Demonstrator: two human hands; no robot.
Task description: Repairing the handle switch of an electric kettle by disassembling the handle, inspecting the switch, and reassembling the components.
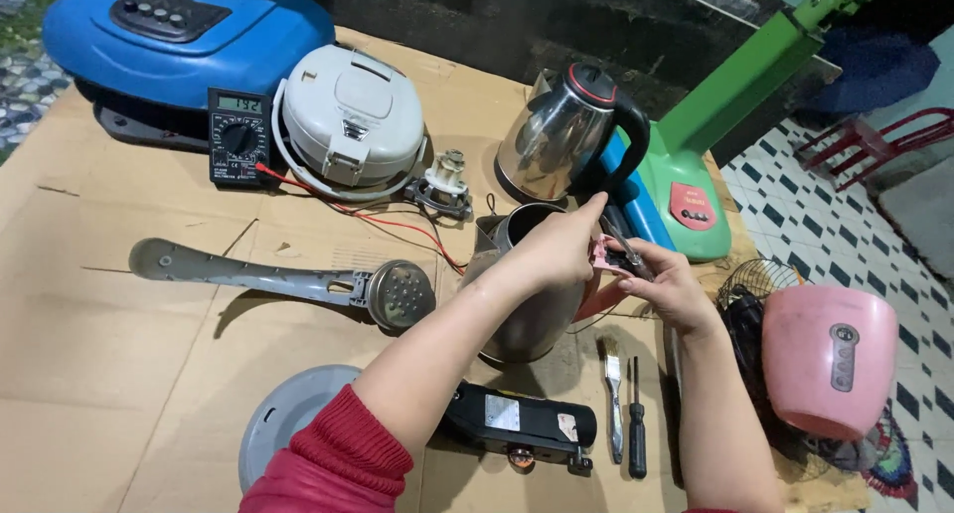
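Both hands meet over an open steel kettle [527, 294] that stands lidless on the cardboard-covered bench [119, 354], near its middle. The left hand [561, 247], on a red-sleeved arm, has its fingers closed around the kettle's pink handle part [602, 255] at the rim. The right hand [668, 284] comes in from the other side, its fingers pinched on a slim metal tool [624, 247] whose tip sits at that same pink part; the exact kind of tool is too small to tell. Just behind stands a second kettle [556, 135], polished steel with a black handle and a closed lid, and beside it a green appliance [715, 125] leans up toward the wall. Below the hands, on the bench, lie a small paintbrush [612, 394] and a black-handled screwdriver [636, 424], side by side, with a black block-shaped device [517, 424] just left of them. Further left lies a long grey handle with a perforated round head [288, 279], and a grey round disc [283, 419] partly hidden under the left arm. At the back sit a white rice cooker [348, 115], a black multimeter [238, 135] with red leads trailing toward the kettle, and a large blue housing [179, 36]. At the right edge a pink fan body [830, 359] rests against a wire grille [750, 279].
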